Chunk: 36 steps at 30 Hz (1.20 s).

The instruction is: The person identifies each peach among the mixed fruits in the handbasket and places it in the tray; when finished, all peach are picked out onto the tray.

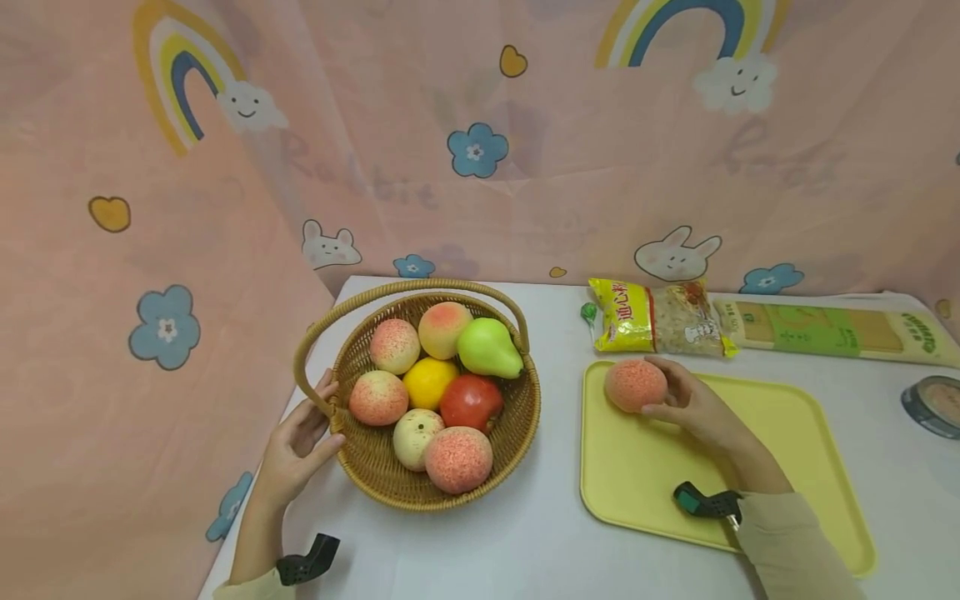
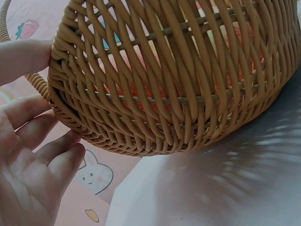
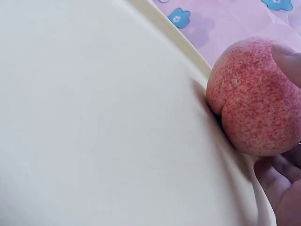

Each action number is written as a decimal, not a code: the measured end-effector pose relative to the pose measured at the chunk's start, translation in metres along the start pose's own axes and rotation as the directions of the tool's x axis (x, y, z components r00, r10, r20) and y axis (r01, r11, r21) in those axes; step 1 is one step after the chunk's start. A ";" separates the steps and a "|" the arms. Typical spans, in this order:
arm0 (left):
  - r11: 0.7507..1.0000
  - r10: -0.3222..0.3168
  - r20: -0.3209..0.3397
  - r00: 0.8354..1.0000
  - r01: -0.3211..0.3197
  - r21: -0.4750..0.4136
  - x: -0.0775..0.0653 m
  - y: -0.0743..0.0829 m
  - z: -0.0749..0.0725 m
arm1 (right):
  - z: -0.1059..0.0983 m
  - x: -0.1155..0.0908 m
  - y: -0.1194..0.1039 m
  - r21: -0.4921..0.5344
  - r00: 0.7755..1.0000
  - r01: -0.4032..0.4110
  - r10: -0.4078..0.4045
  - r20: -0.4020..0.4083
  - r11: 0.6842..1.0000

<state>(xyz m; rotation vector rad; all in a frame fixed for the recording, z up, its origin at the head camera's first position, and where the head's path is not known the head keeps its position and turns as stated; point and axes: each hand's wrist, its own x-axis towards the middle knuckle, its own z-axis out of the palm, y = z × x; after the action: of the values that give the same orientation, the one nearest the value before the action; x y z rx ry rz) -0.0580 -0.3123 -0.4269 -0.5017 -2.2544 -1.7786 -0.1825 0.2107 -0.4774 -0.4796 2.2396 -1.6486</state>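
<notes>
My right hand [image 1: 693, 404] holds a speckled pink peach [image 1: 636, 385] between thumb and fingers at the far left corner of a yellow tray [image 1: 660, 487]. In the right wrist view the peach [image 3: 256, 96] appears to touch the tray. My left hand [image 1: 291, 454] grips the left side of a wicker basket [image 1: 375, 475] by the foot of its arched handle, thumb and fingers on either side. Inside the basket lie several more peaches [image 1: 459, 460], a green pear [image 1: 489, 347], a yellow fruit [image 1: 430, 382] and a red fruit [image 1: 471, 402].
Behind the tray are a yellow-and-clear food bag [image 1: 663, 318], a green-wrapped lollipop [image 1: 588, 312] and a long noodle pack [image 1: 832, 332]. A round dark-rimmed tin [image 1: 933, 406] stands at the right. A pink printed cloth [image 1: 480, 225] hangs behind the white table [image 1: 525, 533].
</notes>
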 end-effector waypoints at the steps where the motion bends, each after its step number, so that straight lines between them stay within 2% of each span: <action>1: 1.000 0.001 -0.001 1.000 -0.001 0.002 0.000 0.000 0.000 | 0.000 -0.001 -0.002 -0.012 1.000 -0.005 0.005 -0.006 1.000; 4: 1.000 0.016 -0.001 1.000 -0.016 0.003 0.000 0.000 0.000 | -0.002 -0.003 -0.007 -0.039 0.999 0.024 -0.026 -0.040 0.999; 8: 1.000 0.011 0.001 1.000 -0.011 0.014 0.000 -0.001 -0.001 | -0.001 -0.008 -0.018 -0.068 0.990 0.101 -0.108 -0.092 0.992; 13: 1.000 0.011 0.007 1.000 -0.011 0.014 0.000 -0.002 -0.002 | 0.003 -0.014 -0.043 -0.105 0.969 0.196 -0.209 -0.132 0.975; 15: 1.000 0.010 0.006 1.000 -0.010 0.013 0.000 -0.001 -0.002 | 0.006 -0.015 -0.054 -0.091 0.955 0.254 -0.265 -0.131 0.963; 18: 1.000 0.006 0.004 1.000 -0.006 0.008 0.000 -0.002 -0.002 | 0.011 -0.016 -0.068 -0.046 0.931 0.351 -0.353 -0.087 0.935; 22: 1.000 0.022 0.006 1.000 -0.022 -0.001 0.000 -0.002 -0.001 | 0.021 -0.015 -0.084 0.019 0.893 0.450 -0.451 0.013 0.893; 25: 1.000 0.025 0.006 1.000 -0.025 0.002 0.000 -0.002 -0.001 | 0.031 -0.014 -0.094 0.037 0.879 0.470 -0.471 0.075 0.882; 29: 1.000 0.012 0.006 1.000 -0.012 0.008 0.001 -0.001 -0.001 | 0.045 -0.008 -0.109 0.067 0.886 0.435 -0.440 0.146 0.898; 31: 1.000 0.017 0.006 1.000 -0.017 0.007 0.001 -0.001 -0.001 | 0.053 -0.004 -0.118 0.090 0.881 0.429 -0.438 0.179 0.899; 33: 0.999 0.033 0.001 0.999 -0.033 -0.003 0.001 -0.002 0.000 | 0.062 0.002 -0.126 0.087 0.868 0.443 -0.451 0.207 0.893; 36: 0.998 0.059 -0.009 0.998 -0.059 -0.016 0.001 -0.002 0.001 | 0.075 0.013 -0.140 0.061 0.837 0.493 -0.492 0.240 0.868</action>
<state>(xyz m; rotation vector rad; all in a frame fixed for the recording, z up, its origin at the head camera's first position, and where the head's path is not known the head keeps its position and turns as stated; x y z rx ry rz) -0.0602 -0.3118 -0.4287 -0.5568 -2.1984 -1.7679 -0.1497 0.1018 -0.3659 -1.2828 2.0340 -1.6872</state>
